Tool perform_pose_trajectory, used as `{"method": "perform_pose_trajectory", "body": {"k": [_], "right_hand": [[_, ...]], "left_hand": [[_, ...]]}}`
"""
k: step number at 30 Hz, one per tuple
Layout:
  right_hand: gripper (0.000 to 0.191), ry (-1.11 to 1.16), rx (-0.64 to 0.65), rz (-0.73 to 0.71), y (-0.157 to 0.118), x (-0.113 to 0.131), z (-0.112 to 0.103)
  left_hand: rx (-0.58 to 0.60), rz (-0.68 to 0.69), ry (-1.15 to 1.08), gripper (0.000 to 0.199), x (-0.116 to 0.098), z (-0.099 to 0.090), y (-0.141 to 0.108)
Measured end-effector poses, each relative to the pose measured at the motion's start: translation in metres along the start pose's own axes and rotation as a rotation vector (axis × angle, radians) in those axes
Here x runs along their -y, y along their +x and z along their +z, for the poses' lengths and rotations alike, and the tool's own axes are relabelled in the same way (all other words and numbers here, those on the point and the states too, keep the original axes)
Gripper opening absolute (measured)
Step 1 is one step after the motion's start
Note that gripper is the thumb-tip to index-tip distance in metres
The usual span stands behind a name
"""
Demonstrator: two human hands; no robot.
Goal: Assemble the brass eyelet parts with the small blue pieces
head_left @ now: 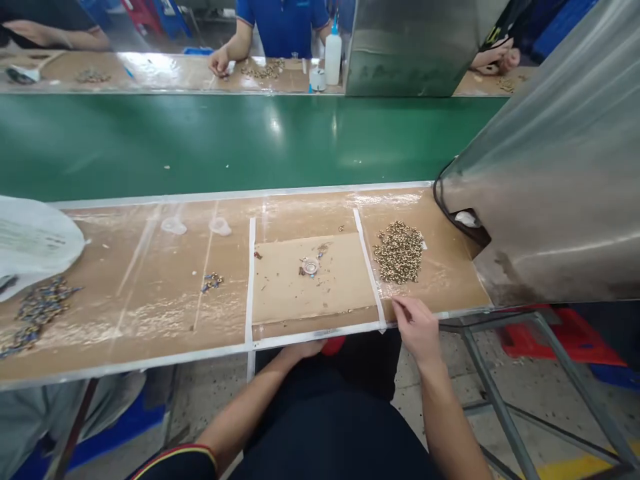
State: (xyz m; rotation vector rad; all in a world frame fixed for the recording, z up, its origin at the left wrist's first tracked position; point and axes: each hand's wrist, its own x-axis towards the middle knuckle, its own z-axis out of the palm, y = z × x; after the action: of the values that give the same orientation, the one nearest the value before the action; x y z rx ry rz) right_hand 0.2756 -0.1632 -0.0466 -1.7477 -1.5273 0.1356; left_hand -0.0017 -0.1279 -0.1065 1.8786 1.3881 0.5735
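My right hand (418,328) is at the table's front edge, thumb and fingertips pinched together. Whatever is between them, if anything, is too small to make out. Just beyond those fingertips lies a heap of small brass-coloured metal parts (399,253). My left hand (309,349) is below the table edge, close to my lap, with its fingers hidden. On a cardboard sheet (285,300) between white tape strips sits a small round clear dish (311,267), with a few tiny parts and crumbs around it. Left of the sheet is a little cluster of small dark and brass parts (213,282).
A larger heap of dark, bluish parts (43,307) lies far left beside a white plastic bag (37,243). Steel housing (560,220) with a black cable bounds the right side. Beyond the green belt (250,140), other people sit at a bench with a white bottle (333,57).
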Motion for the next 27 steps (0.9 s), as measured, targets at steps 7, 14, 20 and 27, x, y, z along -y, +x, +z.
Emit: {"method": "perform_pose_trajectory", "body": {"k": [7, 14, 20, 27], "right_hand": [[0.023, 0.007, 0.083, -0.228, 0.029, 0.025, 0.027], [0.028, 0.074, 0.180, -0.566, 0.102, 0.080, 0.045], [0.030, 0.002, 0.389, -0.792, 0.136, 0.104, 0.069], [0.025, -0.134, 0.481, -0.821, 0.134, 0.098, 0.084]], "left_hand": [[0.508, 0.019, -0.027, 0.027, 0.002, -0.037, -0.059], [0.050, 0.361, -0.119, 0.021, -0.034, -0.094, -0.045], [-0.692, 0.429, 0.180, 0.017, -0.004, -0.101, -0.009], [-0.753, 0.433, 0.182, 0.019, -0.002, -0.097, -0.011]]}}
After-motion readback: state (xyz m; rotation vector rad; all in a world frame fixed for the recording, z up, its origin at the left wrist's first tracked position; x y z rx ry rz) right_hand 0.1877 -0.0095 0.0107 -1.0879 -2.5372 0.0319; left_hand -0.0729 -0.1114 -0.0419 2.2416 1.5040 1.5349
